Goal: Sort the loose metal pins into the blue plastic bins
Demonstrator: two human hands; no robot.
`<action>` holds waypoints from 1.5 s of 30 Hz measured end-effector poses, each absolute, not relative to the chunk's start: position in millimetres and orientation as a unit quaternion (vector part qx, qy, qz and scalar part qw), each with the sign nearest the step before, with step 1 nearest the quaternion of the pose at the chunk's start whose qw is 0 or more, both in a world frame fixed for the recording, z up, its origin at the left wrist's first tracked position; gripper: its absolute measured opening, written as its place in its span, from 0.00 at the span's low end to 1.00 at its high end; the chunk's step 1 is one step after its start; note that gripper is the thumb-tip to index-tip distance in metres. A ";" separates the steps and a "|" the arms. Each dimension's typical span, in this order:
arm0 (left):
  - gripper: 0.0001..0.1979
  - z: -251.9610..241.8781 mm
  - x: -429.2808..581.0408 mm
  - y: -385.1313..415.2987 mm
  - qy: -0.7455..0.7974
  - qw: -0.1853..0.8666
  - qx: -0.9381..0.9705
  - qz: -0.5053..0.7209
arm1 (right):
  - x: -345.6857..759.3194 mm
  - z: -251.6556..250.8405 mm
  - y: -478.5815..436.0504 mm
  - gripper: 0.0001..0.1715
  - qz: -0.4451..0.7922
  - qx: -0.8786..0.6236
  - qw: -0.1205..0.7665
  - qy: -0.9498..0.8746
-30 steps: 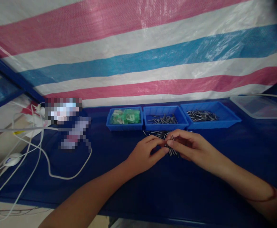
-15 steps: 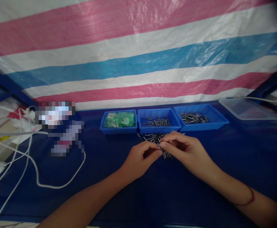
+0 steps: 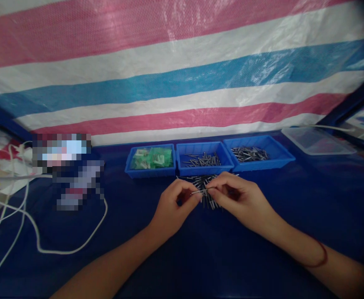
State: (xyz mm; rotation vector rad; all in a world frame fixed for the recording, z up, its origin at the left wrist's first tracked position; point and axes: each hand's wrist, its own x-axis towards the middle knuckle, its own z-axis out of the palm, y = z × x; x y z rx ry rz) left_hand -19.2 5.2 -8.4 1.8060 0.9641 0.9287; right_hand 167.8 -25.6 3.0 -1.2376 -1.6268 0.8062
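A thin metal rod (image 3: 203, 190) is pinched across the gap between my two hands; its exact kind is too small to make out. My left hand (image 3: 173, 203) closes thumb and forefinger on its left part. The right end sits between the thumb and fingers of my right hand (image 3: 244, 195), partly hidden by the fingertips. Beneath and behind the fingertips lies a loose pile of similar black and silver rods (image 3: 212, 203) on the dark blue table (image 3: 194, 257).
Behind the pile stand three blue trays: one with green packets (image 3: 161, 157), two with metal rods (image 3: 211, 159) (image 3: 250, 153). A clear plastic lid (image 3: 319, 141) lies at right. White cables (image 3: 72, 251) run over the left side, near a blurred-out device (image 3: 65, 150).
My hands have drawn slightly apart, and the rod now shows between the fingertips. The whole view has shifted a little, so the trays appear further left.
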 end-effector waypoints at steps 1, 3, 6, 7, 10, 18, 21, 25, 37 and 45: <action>0.08 -7.9 -20.2 5.4 0.389 0.423 0.727 0.375 | 167.8 3.1 -25.2 0.07 0.318 -0.501 0.444 -0.671; 0.08 -6.6 -21.9 5.2 0.393 0.412 0.733 0.372 | 169.3 4.3 -22.9 0.08 0.309 -0.498 0.424 -0.690; 0.13 -4.7 -23.5 4.4 0.406 0.390 0.746 0.357 | 181.9 8.2 -13.6 0.12 0.281 -0.520 0.431 -0.682; 0.15 -4.2 -23.8 4.2 0.405 0.372 0.762 0.343 | 189.7 10.1 -9.0 0.12 0.250 -0.542 0.444 -0.668; 0.14 -3.7 -23.9 3.9 0.370 0.289 0.837 0.282 | 222.3 17.4 5.8 0.12 0.082 -0.637 0.479 -0.598; 0.14 -6.7 -21.4 1.7 0.301 0.129 0.935 0.134 | 296.7 22.3 23.3 0.17 -0.167 -0.797 0.277 -0.510; 0.13 -7.0 -21.9 1.1 0.300 0.114 0.939 0.123 | 295.5 17.2 24.9 0.19 -0.168 -0.793 0.281 -0.514; 0.10 -8.0 -22.3 0.8 0.302 0.100 0.937 0.143 | 268.6 15.5 20.0 0.14 -0.133 -0.724 0.343 -0.583; 0.07 -15.3 -20.3 2.3 0.339 0.048 0.930 0.133 | 215.7 8.7 -8.1 0.08 -0.068 -0.475 0.429 -0.765; 0.07 -14.3 -19.4 -0.8 0.357 -0.010 0.927 0.115 | 206.7 7.4 -13.1 0.11 0.028 -0.398 0.356 -0.845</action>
